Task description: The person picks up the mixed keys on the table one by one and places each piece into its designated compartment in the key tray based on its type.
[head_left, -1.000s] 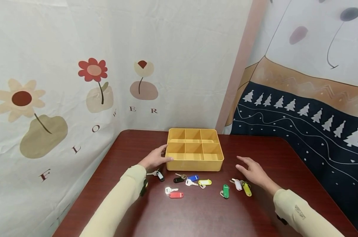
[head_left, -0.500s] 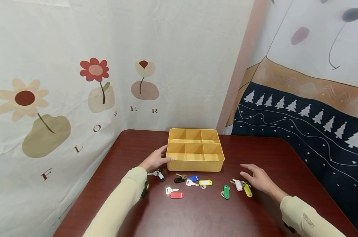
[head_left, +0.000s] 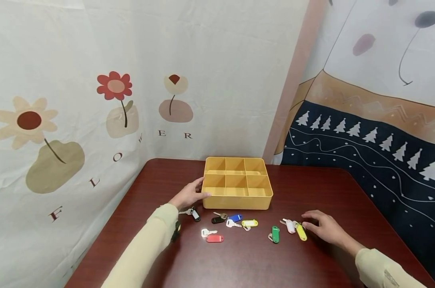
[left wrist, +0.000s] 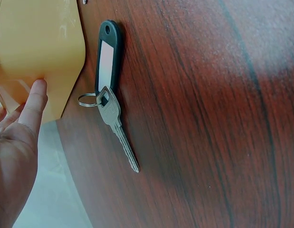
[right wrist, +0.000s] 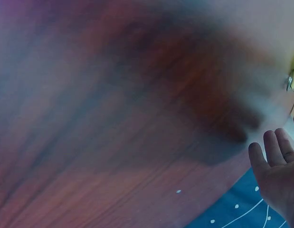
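From where I stand, the person's left hand is at the yellow box, spread wide across its front left corner, fingers along the left side and thumb against the front. Whether it bears any weight I can't tell. The box sits toward the back of the dark red table, close to the pale flower cloth; its dividers make six compartments.

The right hand holds nothing. Its fingers are loosely bent, with a gap between thumb and forefinger, just beside the yellow-green tag. I can't make out whether they touch.

Just left of that tag lies the white tag, very close to it, then the green tag. Further left, a cluster takes up the space in front of the box: the yellow tag, the blue tag and a small black tag, with keys among them. The red tag is nearer the person, a silver key just behind it. Close by the left wrist rests the white-labelled black tag, ringed to its key. A navy cloth with white trees hangs to the right.
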`<state>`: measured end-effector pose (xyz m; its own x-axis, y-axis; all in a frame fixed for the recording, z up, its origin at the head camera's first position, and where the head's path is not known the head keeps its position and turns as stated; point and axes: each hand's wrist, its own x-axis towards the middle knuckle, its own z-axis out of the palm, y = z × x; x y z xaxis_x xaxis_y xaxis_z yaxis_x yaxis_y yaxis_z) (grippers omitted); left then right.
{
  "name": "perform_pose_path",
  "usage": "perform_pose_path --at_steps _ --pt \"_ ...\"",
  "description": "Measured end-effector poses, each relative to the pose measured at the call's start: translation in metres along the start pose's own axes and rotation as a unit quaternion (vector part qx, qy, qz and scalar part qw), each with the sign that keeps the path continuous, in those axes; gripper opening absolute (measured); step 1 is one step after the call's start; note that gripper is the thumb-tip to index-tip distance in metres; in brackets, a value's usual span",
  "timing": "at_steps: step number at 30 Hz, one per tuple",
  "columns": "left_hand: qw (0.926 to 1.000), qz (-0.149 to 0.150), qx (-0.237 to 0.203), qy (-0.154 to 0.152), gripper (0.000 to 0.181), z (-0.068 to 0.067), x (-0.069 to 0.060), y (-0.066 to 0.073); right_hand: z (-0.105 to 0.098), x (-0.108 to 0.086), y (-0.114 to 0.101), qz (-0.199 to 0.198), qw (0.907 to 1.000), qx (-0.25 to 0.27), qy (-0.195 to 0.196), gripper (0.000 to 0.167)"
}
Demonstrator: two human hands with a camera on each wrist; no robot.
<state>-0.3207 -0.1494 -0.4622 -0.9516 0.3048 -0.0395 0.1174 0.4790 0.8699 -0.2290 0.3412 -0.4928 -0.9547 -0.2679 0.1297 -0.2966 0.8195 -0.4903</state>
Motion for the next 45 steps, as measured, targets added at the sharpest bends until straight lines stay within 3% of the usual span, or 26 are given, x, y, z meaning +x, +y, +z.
perform_pose_path --at_steps 15,30,45 --pt "0.9999 0.006 -0.014 -0.001 0.083 0.001 0.001 -0.002 0.016 -0.006 -0.002 -0.002 0.9978 -0.066 0.007 0.021" --pt "1.0 -0.003 -0.005 0.002 0.082 0.003 0.001 -0.001 0.019 -0.003 -0.006 -0.006 0.9959 -0.08 0.041 0.005" --pt "0.9998 0.003 -0.02 -0.002 0.083 0.001 0.003 -0.001 0.005 0.006 -0.01 -0.021 0.9938 -0.042 0.101 0.008"
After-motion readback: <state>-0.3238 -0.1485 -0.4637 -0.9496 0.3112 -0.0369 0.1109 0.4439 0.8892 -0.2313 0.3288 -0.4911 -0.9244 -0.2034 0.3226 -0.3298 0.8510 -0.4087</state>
